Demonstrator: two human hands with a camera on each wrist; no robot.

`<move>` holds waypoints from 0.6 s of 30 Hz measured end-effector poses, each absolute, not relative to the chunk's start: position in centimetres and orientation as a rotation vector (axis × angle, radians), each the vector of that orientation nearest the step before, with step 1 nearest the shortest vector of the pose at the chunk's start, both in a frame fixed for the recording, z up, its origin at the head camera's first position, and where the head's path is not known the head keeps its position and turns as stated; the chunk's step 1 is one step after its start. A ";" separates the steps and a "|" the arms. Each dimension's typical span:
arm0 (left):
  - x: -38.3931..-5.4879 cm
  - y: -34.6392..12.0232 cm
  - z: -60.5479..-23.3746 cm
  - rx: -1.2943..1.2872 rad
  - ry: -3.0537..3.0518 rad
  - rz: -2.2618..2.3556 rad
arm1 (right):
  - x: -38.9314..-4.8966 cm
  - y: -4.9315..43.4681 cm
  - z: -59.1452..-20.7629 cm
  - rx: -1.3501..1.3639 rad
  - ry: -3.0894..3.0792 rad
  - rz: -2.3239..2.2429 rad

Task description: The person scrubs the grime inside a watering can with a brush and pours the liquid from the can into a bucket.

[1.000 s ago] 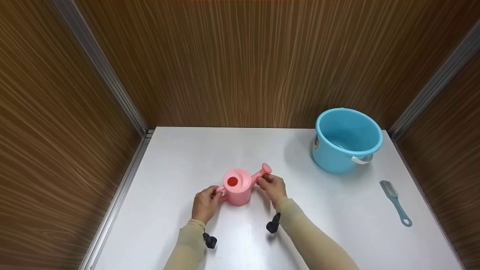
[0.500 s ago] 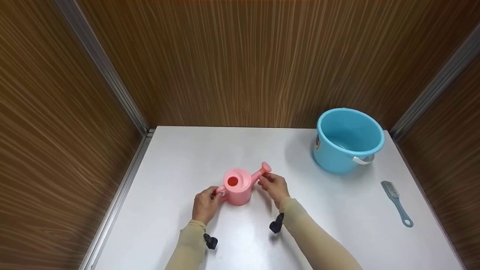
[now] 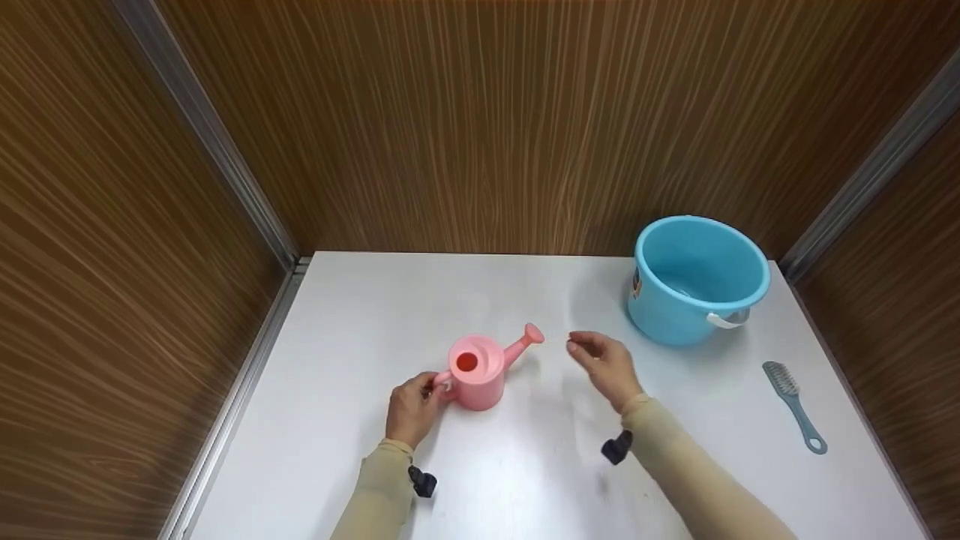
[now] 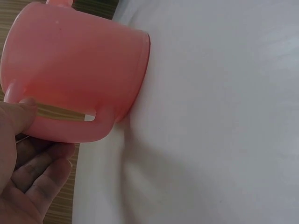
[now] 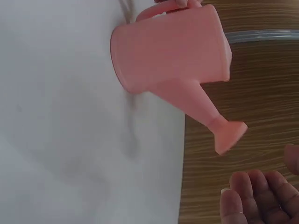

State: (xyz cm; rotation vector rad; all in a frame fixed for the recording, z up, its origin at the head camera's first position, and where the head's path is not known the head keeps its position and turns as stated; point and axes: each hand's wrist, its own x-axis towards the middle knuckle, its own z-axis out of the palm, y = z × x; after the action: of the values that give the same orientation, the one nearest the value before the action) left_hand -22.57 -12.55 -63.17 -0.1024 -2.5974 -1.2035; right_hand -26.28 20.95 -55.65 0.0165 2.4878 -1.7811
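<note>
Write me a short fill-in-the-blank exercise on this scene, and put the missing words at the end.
1. The person's left hand grips the pink watering can by its ____.
2. The right hand, apart from the can, holds ____.
3. The blue bucket stands on a table whose colour is ____.
4. In the head view, the brush lies nearest the table's ____ edge.

Missing words: handle; nothing; white; right.

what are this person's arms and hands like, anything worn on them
The left sleeve and right sleeve are plain beige and long, reaching the wrists. The left camera and right camera, small, black and blocky, are worn there. The left grip and right grip are gloveless. No cables show.
</note>
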 end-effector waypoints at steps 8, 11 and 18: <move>-22.6 -12.6 -63.3 -0.131 -2.586 -1.177 | -26.7 27.6 -51.5 -0.130 2.895 -1.634; -22.6 -12.6 -63.3 -0.133 -2.592 -1.180 | -26.7 30.1 -50.1 -0.109 3.002 -1.577; -22.5 -12.7 -63.3 -0.125 -2.590 -1.196 | -26.6 35.9 -47.6 0.048 3.197 -1.314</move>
State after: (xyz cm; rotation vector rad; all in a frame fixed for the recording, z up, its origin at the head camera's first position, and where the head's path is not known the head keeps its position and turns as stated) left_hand -22.49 -12.73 -63.31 -0.1249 -2.5898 -1.1964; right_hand -26.58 35.94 -47.57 0.0478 3.1973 -1.3142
